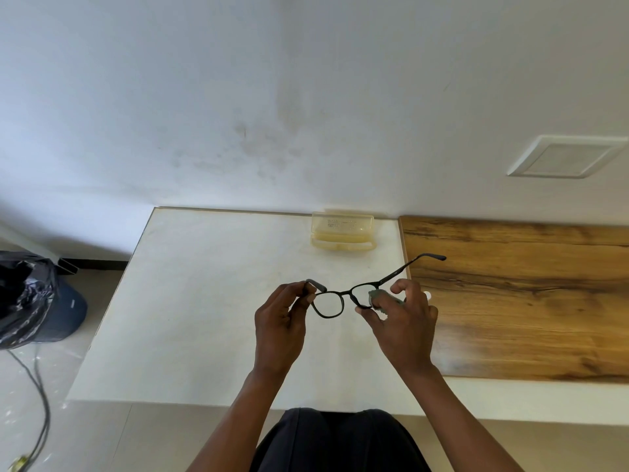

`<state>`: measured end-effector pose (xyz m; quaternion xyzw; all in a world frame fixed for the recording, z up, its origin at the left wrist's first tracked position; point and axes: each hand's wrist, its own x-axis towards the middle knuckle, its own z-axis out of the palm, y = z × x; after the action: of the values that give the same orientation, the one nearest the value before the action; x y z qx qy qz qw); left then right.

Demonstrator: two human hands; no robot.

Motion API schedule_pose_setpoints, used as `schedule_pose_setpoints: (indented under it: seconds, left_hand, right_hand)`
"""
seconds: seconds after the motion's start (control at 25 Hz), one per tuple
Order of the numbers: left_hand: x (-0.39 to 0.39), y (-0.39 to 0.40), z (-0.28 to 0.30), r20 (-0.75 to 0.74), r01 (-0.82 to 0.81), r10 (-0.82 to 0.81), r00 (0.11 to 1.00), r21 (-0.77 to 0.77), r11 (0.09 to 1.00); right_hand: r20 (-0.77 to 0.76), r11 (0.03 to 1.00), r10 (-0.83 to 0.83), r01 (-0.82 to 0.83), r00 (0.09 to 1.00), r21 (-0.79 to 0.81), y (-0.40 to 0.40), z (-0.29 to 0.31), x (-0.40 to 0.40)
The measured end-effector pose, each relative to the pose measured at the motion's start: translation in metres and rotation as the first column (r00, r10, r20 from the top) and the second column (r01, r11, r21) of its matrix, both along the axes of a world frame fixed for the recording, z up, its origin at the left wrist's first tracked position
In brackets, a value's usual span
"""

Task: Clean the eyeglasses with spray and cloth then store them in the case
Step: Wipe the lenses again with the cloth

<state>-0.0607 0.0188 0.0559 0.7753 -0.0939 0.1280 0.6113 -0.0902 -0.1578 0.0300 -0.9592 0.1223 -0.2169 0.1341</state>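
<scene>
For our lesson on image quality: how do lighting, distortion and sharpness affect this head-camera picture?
Head view: soft, even light, only faint shadows on the white table; wide-angle bending along the table edges; eyeglasses fairly sharp; the print on the case is too blurred to read.

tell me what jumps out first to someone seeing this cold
Dark-framed eyeglasses held up mid-picture over the white table: the left hand pinches one end, the right hand presses a grey cloth on the other lens. Behind them, a yellowish clear case stands open against the wall.
</scene>
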Motion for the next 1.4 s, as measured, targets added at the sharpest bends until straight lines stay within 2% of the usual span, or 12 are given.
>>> schedule_pose_setpoints:
  seconds: [0.16,0.4,0.64,0.84,1.12,1.4]
  left_hand:
    - [0.001,0.000,-0.002,0.007,0.015,-0.015,1.000,0.006,1.000]
    - [0.003,-0.001,-0.004,-0.004,0.024,-0.023,1.000,0.027,0.999]
    - [0.004,0.000,-0.007,-0.011,0.016,-0.016,1.000,0.031,0.999]
    - [0.001,0.001,-0.006,-0.032,0.008,-0.008,0.999,0.009,1.000]
    - [0.004,0.000,-0.012,-0.056,-0.004,0.005,0.998,0.018,1.000]
    - [0.004,0.000,-0.013,-0.047,0.020,-0.018,0.999,0.030,0.999]
  right_hand:
    - [-0.006,0.999,-0.036,0.036,0.999,-0.033,-0.001,-0.002,0.000]
    - [-0.045,0.998,0.001,-0.004,0.999,-0.063,0.002,-0.006,0.004]
    - [-0.013,0.989,0.125,-0.123,0.992,0.084,0.002,-0.012,0.005]
    - [0.003,0.975,0.149,-0.147,0.989,0.165,0.000,-0.011,0.005]
    - [0.031,0.998,0.065,-0.065,0.997,0.010,-0.004,-0.013,0.001]
    - [-0.037,0.996,0.015,-0.018,0.999,-0.090,-0.001,-0.014,0.003]
